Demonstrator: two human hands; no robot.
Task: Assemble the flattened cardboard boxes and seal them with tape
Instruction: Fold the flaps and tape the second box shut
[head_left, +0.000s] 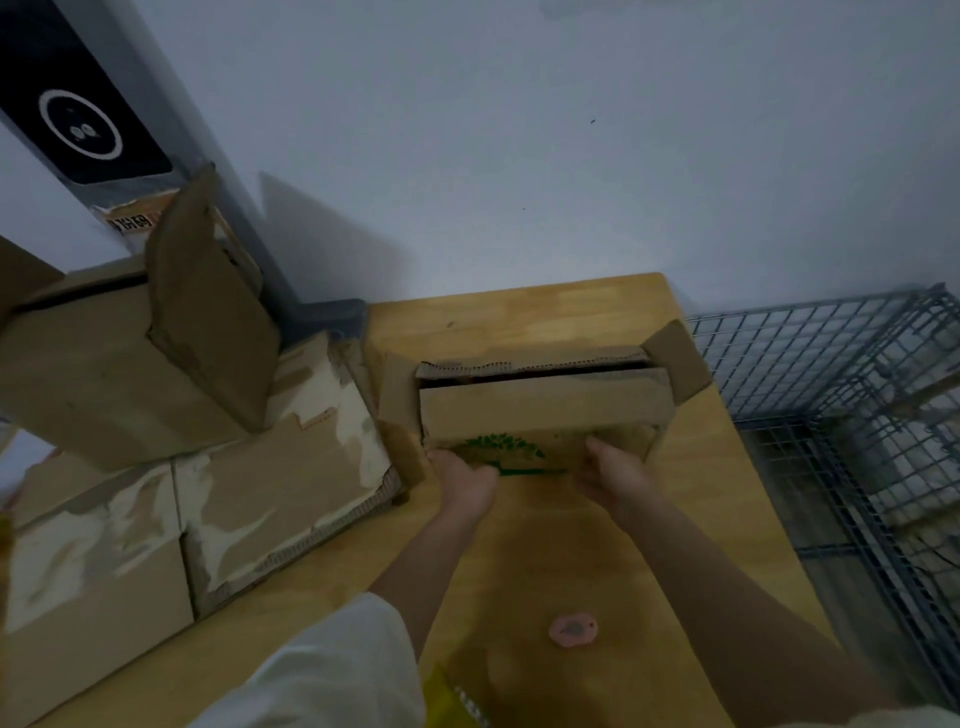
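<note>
I'm holding the box (540, 410) w/ both hands on the wood table (519, 312): left hand (462, 480) and right hand (613, 470) gripping its near edge, fingers curled on rough corrugated cardboard, flaps standing open, green print showing.

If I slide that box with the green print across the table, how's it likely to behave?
The box would probably slide easily: it looks small and hollow, and the wooden table looks smooth. It may flex, since its top flaps aren't taped and a gap shows between them. The side flaps stick out loose and could catch. The left hand and right hand hold its near side.
</note>
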